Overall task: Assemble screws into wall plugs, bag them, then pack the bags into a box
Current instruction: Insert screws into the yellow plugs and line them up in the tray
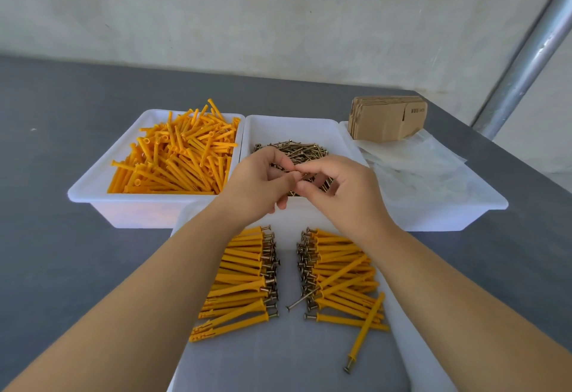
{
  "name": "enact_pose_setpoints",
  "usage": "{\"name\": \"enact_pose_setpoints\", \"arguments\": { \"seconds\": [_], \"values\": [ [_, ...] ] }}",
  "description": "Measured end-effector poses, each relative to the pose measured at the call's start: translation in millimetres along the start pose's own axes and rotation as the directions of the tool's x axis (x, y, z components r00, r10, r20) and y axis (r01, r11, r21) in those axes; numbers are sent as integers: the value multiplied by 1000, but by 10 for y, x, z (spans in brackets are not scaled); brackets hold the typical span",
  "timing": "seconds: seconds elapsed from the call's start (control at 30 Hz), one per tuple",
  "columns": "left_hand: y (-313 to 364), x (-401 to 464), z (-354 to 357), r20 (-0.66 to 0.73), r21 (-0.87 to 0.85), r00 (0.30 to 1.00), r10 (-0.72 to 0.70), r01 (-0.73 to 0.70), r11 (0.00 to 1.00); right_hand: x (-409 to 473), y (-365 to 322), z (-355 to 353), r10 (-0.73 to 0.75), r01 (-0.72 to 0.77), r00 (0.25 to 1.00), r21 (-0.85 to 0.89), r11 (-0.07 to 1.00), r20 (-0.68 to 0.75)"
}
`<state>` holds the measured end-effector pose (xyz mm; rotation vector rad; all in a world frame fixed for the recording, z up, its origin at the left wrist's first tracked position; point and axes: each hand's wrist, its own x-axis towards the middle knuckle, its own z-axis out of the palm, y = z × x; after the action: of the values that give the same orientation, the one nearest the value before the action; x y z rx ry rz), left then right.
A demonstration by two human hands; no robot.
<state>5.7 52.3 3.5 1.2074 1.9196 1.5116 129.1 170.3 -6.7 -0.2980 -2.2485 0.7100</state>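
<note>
Both hands meet over the middle tub of screws, the left hand and right hand curled and pinching screws between them (ready for orange plugs), with finished ones piled close by.

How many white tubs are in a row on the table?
3: the left tub holds orange plugs, the middle tub holds screws, the right tub holds clear bags and flat boxes.
</note>
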Motion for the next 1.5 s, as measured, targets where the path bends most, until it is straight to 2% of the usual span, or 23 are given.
{"name": "enact_pose_setpoints", "arguments": {
  "seconds": [0.1,0.23,0.3,0.37,0.43,0.5,0.63,0.7,0.77,0.8,0.87,0.93,0.97,1.03,1.1,1.13,1.17,1.2,1.3,1.33,1.43,1.5],
  "values": [
    [37,-2,-88,52,-28,997,-54,55,998,10,-57,-12,-120,132,990,-169,977,78],
    [64,-16,-149,62,13,994,-87,86,996,24,-172,-7,-195,265,952,-312,913,238],
    [53,-7,-150,-43,139,997,-62,68,988,-12,-210,20,-209,327,921,-365,871,328],
    [30,12,-188,-228,277,974,16,49,960,-69,-232,67,-215,368,896,-379,849,390],
    [-4,36,-301,-411,363,907,89,73,929,-116,-243,134,-201,400,871,-410,820,447],
    [-64,64,-448,-529,403,840,118,127,906,-145,-246,210,-157,410,850,-443,797,504],
    [-216,81,-622,-638,411,763,99,230,882,-169,-282,373,-111,431,797,-429,794,594],
    [-279,92,-649,-622,444,779,81,266,855,-161,-289,437,-113,453,770,-413,790,629],
    [-347,122,-658,-536,529,844,-16,351,772,-145,-284,464,-137,486,760,-417,768,635],
    [-371,129,-652,-482,589,869,-109,414,694,-142,-277,465,-148,497,758,-415,762,636],
    [-387,142,-616,-413,685,865,-285,502,529,-136,-267,445,-156,480,758,-380,791,634],
    [-370,152,-567,-393,732,837,-381,535,422,-130,-287,396,-151,405,774,-297,865,615],
    [-371,162,-548,-378,754,832,-405,531,387,-115,-302,359,-154,357,807,-263,897,570],
    [-383,183,-524,-341,769,834,-434,513,382,-40,-261,257,-136,244,912,-245,938,388],
    [-404,212,-526,-318,771,835,-448,503,390,120,-147,144,-31,88,975,-256,963,220],
    [-412,224,-532,-315,775,831,-459,504,381,228,-68,91,67,-6,975,-279,960,210],
    [-412,230,-537,-314,779,824,-472,508,368,350,14,53,190,-93,945,-341,936,264],
    [-411,233,-543,-312,779,816,-487,513,360,473,89,34,315,-147,884,-435,889,345],
    [-409,250,-561,-292,780,808,-512,511,361,747,227,106,611,-183,607,-658,730,509],
    [-414,252,-572,-284,781,805,-521,509,361,792,233,165,657,-188,536,-684,705,531],
    [-421,269,-592,-276,779,793,-543,516,357,877,262,366,727,-145,408,-747,649,553],
    [-423,279,-587,-277,779,802,-529,510,365,908,231,460,756,-22,321,-793,608,571]
  ]
}}
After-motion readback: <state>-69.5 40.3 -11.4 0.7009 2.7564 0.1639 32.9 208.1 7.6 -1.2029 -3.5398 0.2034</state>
